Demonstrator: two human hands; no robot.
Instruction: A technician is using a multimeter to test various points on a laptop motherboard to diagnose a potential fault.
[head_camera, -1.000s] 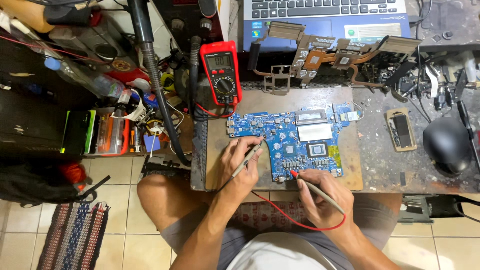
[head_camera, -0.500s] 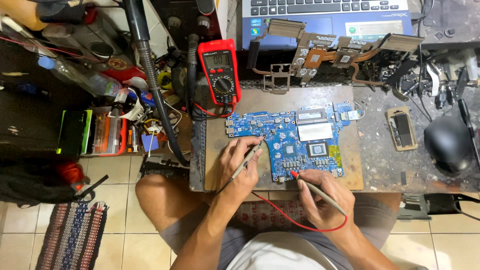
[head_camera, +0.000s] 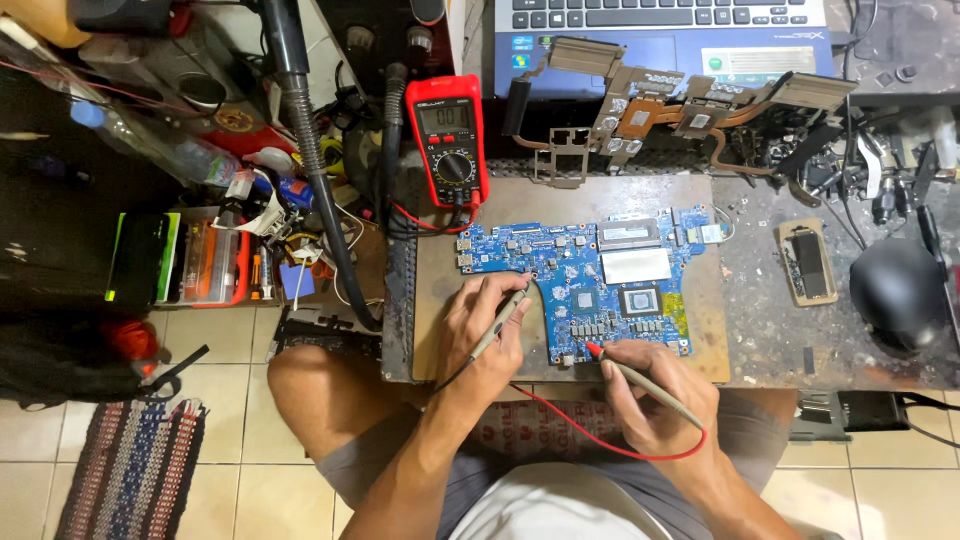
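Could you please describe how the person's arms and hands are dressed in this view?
Both forearms are bare, with no sleeves in view. The left hand and the right hand wear no gloves, and no rings, watch or wristband can be seen. Nothing is marked on them.

A blue laptop with a dark keyboard sat at the top of the frame, copper heat pipes with finned metal ends just below it. A black rounded mouse lay at right. A striped woven mat covered the lower-left tiles.
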